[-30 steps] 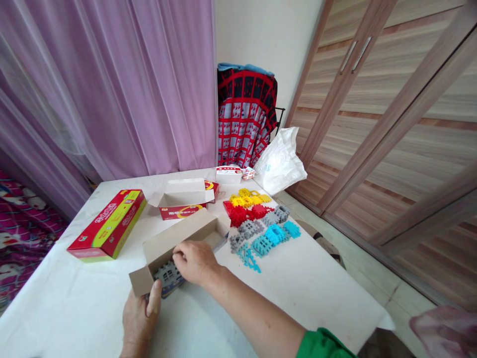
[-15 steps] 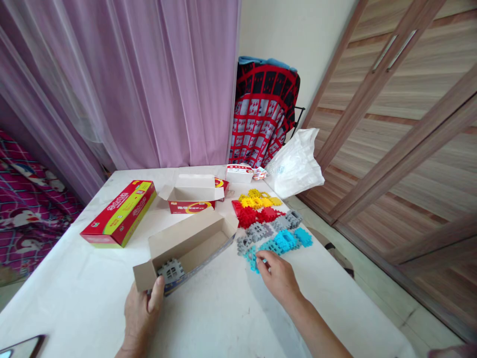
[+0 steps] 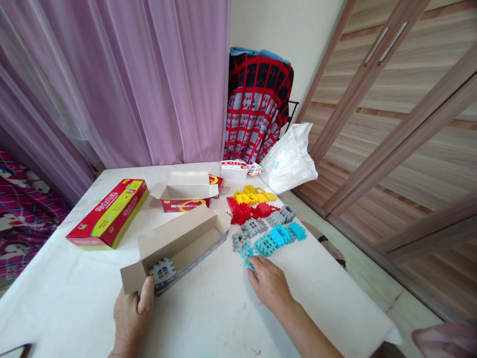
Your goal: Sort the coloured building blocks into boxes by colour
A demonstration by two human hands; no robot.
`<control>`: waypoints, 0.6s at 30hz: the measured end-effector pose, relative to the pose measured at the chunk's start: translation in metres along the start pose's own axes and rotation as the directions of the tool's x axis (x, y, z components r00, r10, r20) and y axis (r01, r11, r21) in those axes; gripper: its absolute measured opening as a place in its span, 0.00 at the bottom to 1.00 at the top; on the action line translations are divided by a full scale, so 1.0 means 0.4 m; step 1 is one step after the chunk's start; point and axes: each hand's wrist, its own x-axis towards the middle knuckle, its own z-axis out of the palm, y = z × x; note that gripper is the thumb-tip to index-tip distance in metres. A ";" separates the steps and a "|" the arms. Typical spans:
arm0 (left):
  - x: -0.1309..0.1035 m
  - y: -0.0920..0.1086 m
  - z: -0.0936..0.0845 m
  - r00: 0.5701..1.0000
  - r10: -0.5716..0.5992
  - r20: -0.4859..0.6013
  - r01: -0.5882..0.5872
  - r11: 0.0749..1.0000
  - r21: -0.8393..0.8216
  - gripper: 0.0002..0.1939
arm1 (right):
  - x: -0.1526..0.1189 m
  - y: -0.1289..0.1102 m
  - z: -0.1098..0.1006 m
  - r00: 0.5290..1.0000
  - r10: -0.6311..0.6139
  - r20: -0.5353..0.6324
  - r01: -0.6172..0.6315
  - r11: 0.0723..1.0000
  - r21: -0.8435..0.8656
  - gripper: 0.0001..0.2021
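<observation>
My left hand (image 3: 133, 308) grips the near left end of a long open cardboard box (image 3: 186, 246), thumb over its edge. Inside that end lies a grey window-shaped block (image 3: 162, 270). My right hand (image 3: 269, 282) reaches to the near end of the blue blocks (image 3: 280, 235), its fingertips touching a light blue piece (image 3: 246, 251); whether they grip it is hidden. Behind the blue pieces are grey blocks (image 3: 252, 227), then red blocks (image 3: 242, 213) and yellow blocks (image 3: 252, 198), in rows on the white table (image 3: 208, 308).
A closed red and green box (image 3: 110, 211) lies at the left. An open red box (image 3: 185, 199) stands behind the long box. Farther back are a small white box (image 3: 234, 170) and a white plastic bag (image 3: 290, 159). A phone's corner (image 3: 20, 351) shows at the lower left.
The whole view has shifted, moving the scene slightly left. My right hand has drawn a little nearer and its fingers now point down at the light blue pieces. My left hand keeps its hold on the box.
</observation>
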 end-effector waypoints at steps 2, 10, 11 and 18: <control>0.000 0.002 0.001 1.000 0.002 -0.003 -0.002 1.000 0.010 0.27 | 0.004 -0.001 -0.010 1.000 0.025 -0.001 -0.025 1.000 0.004 0.12; 0.000 -0.005 0.010 0.998 0.050 -0.046 -0.049 0.999 0.015 0.26 | 0.055 -0.033 -0.040 0.991 0.129 0.035 -0.125 0.988 -0.094 0.11; 0.001 -0.006 0.010 0.998 0.052 -0.041 -0.052 0.999 0.016 0.26 | 0.063 -0.038 -0.037 0.990 0.133 0.039 -0.128 0.986 -0.107 0.11; 0.002 -0.001 0.006 1.000 0.012 0.000 -0.012 0.999 0.038 0.27 | 0.078 -0.052 -0.015 0.992 0.121 0.031 -0.117 0.987 -0.110 0.10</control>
